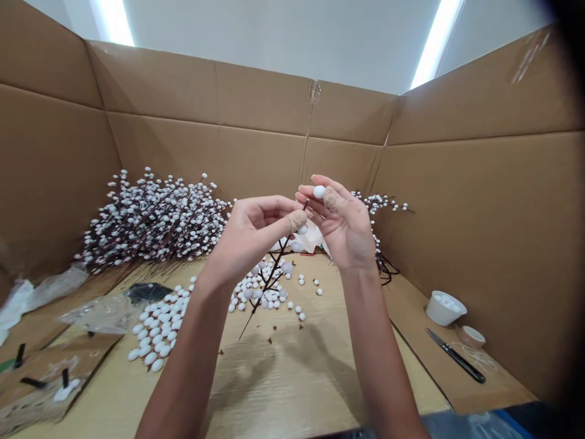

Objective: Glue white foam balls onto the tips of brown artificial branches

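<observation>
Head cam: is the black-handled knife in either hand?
No, the black-handled knife lies beside the white bowl, while the left hand pinches a twig and the right hand holds a white bud.

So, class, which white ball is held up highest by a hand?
The white ball pinched at the right hand's fingertips; the rest mostly lie on the table or sit on branches.

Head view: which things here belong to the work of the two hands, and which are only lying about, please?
In the work: left hand holding a thin dark twig; right hand pinching a white bud; loose white buds; heap of budded branches.

Lying about: black-handled knife; clear plastic bags.
</observation>
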Available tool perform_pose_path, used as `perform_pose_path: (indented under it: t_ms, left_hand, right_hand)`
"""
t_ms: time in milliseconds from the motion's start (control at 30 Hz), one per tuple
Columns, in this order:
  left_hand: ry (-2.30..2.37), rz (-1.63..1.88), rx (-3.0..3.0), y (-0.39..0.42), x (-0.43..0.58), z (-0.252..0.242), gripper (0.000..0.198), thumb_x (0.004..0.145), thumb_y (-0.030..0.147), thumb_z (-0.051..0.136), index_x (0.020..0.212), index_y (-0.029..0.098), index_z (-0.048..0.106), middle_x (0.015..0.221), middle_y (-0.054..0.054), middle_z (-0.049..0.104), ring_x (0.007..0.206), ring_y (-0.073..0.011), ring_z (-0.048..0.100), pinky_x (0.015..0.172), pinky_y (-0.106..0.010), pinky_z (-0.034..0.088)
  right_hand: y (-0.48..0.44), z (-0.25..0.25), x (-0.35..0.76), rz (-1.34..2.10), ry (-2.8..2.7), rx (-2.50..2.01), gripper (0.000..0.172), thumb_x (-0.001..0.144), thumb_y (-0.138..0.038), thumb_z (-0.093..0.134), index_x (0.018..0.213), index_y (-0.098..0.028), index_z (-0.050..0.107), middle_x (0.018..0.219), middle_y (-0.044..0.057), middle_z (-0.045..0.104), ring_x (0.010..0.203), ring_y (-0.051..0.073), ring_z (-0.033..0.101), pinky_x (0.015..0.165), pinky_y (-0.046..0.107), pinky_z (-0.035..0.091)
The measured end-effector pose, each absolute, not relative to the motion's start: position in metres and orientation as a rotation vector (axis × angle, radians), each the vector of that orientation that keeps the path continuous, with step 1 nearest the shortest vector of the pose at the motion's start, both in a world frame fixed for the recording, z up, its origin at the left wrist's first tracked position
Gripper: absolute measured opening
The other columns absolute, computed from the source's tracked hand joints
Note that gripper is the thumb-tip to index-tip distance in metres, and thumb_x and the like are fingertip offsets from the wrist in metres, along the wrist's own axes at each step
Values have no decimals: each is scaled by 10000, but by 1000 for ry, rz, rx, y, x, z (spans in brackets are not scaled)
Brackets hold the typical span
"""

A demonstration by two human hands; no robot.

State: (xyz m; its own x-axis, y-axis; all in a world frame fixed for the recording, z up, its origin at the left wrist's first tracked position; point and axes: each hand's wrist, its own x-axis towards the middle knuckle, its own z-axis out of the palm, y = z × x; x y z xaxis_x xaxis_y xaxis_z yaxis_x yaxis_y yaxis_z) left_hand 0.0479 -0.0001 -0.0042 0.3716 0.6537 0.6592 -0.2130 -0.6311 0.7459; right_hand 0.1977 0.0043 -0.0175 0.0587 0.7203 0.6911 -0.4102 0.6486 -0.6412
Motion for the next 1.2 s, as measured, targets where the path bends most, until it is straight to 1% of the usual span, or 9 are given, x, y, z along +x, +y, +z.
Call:
perform_pose_path:
  t_ms: [67, 167, 233, 533, 633, 800, 967, 1100, 1200]
  left_hand:
    - [394, 1377, 1839, 1, 47, -4, 61, 740, 220, 717, 754, 161, 726, 703, -16, 670, 617, -93, 584, 586, -191, 505]
    - [404, 1406, 1852, 1, 47, -4, 49, 728, 208, 720, 722, 159, 723, 680, -11, 666, 602, -89, 576, 578, -189, 496]
    - [411, 1405, 1876, 0, 47, -4, 47, 716, 198, 726, 700, 154, 719, 664, -7, 662, 594, -85, 572, 573, -184, 490]
    - [438, 1423, 1922, -1, 47, -3, 42, 688, 145, 707, 647, 155, 711, 642, -11, 669, 567, -94, 583, 533, -197, 492]
    - [459, 1435, 1929, -2, 46, -3, 40, 684, 152, 706, 646, 162, 713, 654, -17, 670, 569, -104, 587, 528, -212, 496]
    - [523, 1469, 1956, -4, 48, -3, 56, 685, 180, 708, 632, 162, 703, 616, -23, 650, 568, -126, 586, 526, -237, 497]
    - [519, 1510, 1944, -5, 49, -3, 44, 679, 167, 712, 636, 161, 704, 646, -20, 662, 581, -119, 589, 542, -231, 494]
    - [523, 1510, 1934, -7, 49, -2, 36, 672, 171, 718, 637, 166, 710, 650, -19, 670, 590, -125, 595, 533, -227, 504]
    - [509, 1530, 1917, -8, 49, -2, 39, 673, 154, 709, 635, 159, 713, 654, -18, 676, 586, -120, 597, 534, -222, 509]
  right_hand:
    - [1, -17, 199, 891, -1286, -292, 160, 783, -293, 636, 920, -212, 649, 929, 16, 737, 897, 155, 693, 841, 313, 571]
    - [-4, -17, 202, 915, -1354, -269, 114, 787, -288, 645, 876, -217, 645, 923, 10, 737, 885, 158, 696, 849, 332, 570]
    - [-5, -17, 203, 912, -1384, -265, 114, 786, -291, 656, 876, -223, 642, 931, 5, 734, 880, 154, 696, 842, 333, 573]
    - [-5, -20, 205, 839, -1418, -376, 241, 718, -384, 725, 879, -220, 651, 939, 23, 723, 944, 168, 675, 835, 332, 571]
    - [-6, -19, 204, 837, -1422, -397, 223, 713, -368, 730, 863, -219, 661, 941, 24, 723, 959, 174, 670, 825, 338, 571]
    - [-4, -20, 201, 842, -1399, -397, 207, 697, -349, 740, 841, -220, 667, 937, 23, 724, 935, 174, 674, 801, 347, 576]
    - [-3, -21, 198, 836, -1401, -362, 183, 707, -333, 736, 837, -217, 679, 953, 29, 723, 965, 180, 665, 845, 371, 560]
    - [-5, -22, 196, 807, -1409, -332, 147, 729, -309, 719, 837, -219, 678, 954, 27, 720, 952, 183, 672, 859, 385, 557]
    - [-6, -23, 194, 783, -1399, -324, 152, 726, -306, 723, 840, -221, 672, 957, 23, 716, 972, 186, 668, 885, 393, 547]
